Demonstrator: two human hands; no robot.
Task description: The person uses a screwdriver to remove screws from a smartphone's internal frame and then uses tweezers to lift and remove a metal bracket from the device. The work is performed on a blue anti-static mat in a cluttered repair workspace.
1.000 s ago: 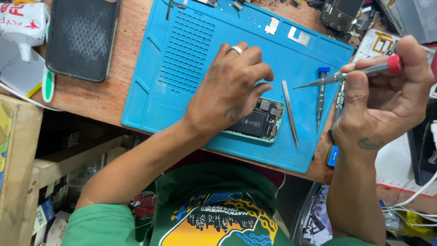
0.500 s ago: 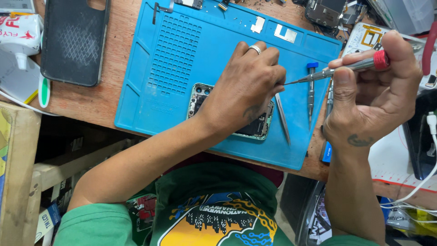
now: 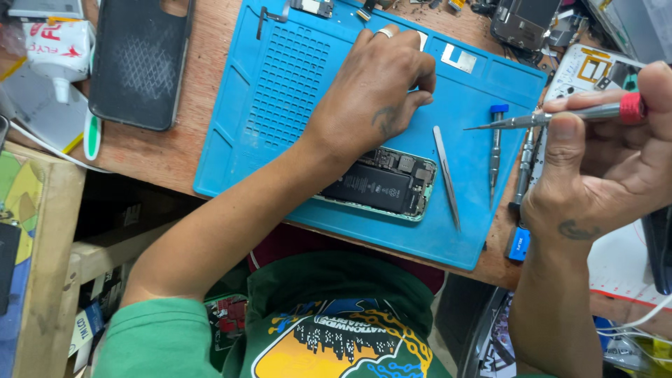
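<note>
I see the opened phone [image 3: 381,185] on the blue mat [image 3: 280,105] at six o'clock of my curled, empty left hand [image 3: 374,91], while my right hand [image 3: 602,161] at three o'clock pinches a screwdriver [image 3: 560,117].

opened phone [image 3: 381,183] flat on mat, screwdriver [image 3: 560,116] raised

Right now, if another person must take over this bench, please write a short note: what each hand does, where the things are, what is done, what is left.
Left hand rests on the blue silicone work mat, fingers curled above the opened phone with black battery.
Right hand holds the grey precision screwdriver with red collar in the air, tip pointing left, touching nothing.
Metal tweezers and blue-capped screwdriver lie on the mat right of the phone.
Done: phone is open, internals exposed.
Left: no repair step is visible; screwdriver not yet on the phone.
</note>
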